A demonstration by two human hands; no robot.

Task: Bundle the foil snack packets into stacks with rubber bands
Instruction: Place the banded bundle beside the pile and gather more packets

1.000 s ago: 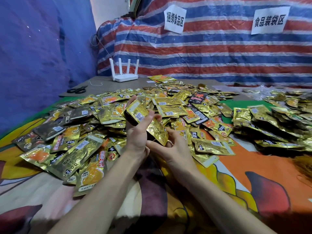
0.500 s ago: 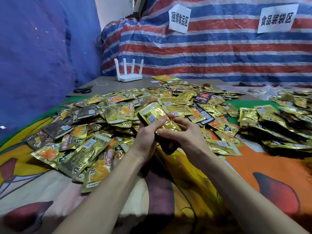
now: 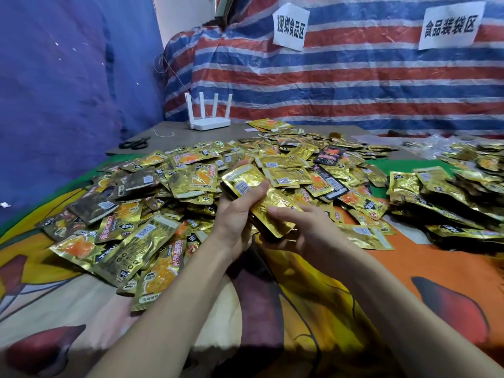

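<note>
Striped red, white and blue tarpaulin (image 3: pixel 354 85) hangs behind the table (image 3: pixel 174 137), whose near part is covered by a bright printed cloth (image 3: pixel 450 268) and a wide heap of loose foil snack packets (image 3: pixel 152 214).

A second ago the right hand (image 3: pixel 313 230) lay palm-up below a packet that sat askew on the stack (image 3: pixel 245 181). Now that packet lies flush with the others, and the right hand has come round the near end. The pile in hand looks squared and ready for banding, I judge, though no rubber band can be made out.

The stack is held above the heap's near edge, tilted away from the person. The left hand (image 3: pixel 234 216) grips it from the left, thumb pressed across the top packet and fingers curled beneath. The right hand cups the near end, thumb on top and fingers under. A second pile of packets (image 3: pixel 441 203) lies well apart at right.
</note>
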